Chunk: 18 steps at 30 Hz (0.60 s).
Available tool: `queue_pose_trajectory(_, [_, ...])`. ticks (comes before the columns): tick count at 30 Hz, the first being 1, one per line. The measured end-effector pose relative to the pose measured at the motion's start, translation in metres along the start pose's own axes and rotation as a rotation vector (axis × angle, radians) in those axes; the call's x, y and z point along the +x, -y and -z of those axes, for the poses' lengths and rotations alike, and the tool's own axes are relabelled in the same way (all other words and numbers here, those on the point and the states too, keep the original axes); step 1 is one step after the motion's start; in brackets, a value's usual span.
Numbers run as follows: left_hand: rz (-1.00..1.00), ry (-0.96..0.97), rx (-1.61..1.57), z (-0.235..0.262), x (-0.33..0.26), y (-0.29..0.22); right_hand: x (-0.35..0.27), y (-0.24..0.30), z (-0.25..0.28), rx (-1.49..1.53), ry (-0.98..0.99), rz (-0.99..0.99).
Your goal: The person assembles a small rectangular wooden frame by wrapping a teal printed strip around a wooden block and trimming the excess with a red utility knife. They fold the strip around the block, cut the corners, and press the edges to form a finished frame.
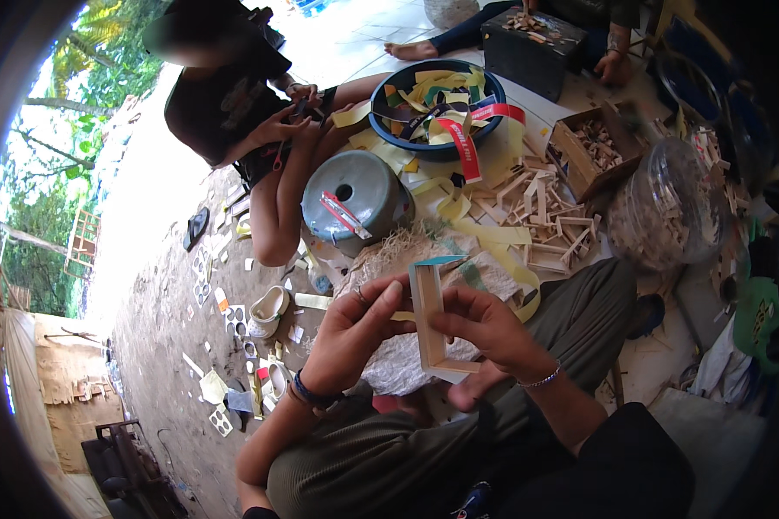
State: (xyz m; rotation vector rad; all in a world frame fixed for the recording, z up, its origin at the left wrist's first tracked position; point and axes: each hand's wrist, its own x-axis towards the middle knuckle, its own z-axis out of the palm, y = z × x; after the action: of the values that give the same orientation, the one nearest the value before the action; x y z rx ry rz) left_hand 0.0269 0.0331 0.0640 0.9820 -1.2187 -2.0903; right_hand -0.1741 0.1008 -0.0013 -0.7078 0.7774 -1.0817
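Observation:
My left hand [355, 333] and my right hand [485, 333] together hold a small U-shaped frame of pale wooden sticks [430, 316] above my lap. The left fingers pinch its upper left side where a strip of yellow tape [401, 316] sticks out. The right fingers grip its right side and lower end. A ring sits on a left finger, a dark band on the left wrist, a thin bracelet on the right wrist.
An upturned grey metal bowl [355, 195] and a blue basin [407, 104] full of coloured tape strips lie ahead. Loose wooden pieces [537, 216], a cardboard box [593, 147] and a clear jar [666, 208] stand right. Another person [251, 104] sits across; a third works at a black box [528, 48].

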Motion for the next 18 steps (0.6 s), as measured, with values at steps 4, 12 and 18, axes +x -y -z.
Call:
queue_pose_trajectory(4, [-0.004,0.083,-0.054,0.002,0.002,0.011,0.002,-0.007,0.002,0.171,0.115,-0.053])
queue_pose_trajectory(12, [0.034,0.062,0.146,0.004,-0.004,0.008,-0.003,0.001,0.003,0.005,0.175,-0.09])
queue_pose_trajectory(18, [0.056,0.023,0.192,0.002,-0.003,0.001,-0.001,0.006,0.001,-0.134,0.147,0.007])
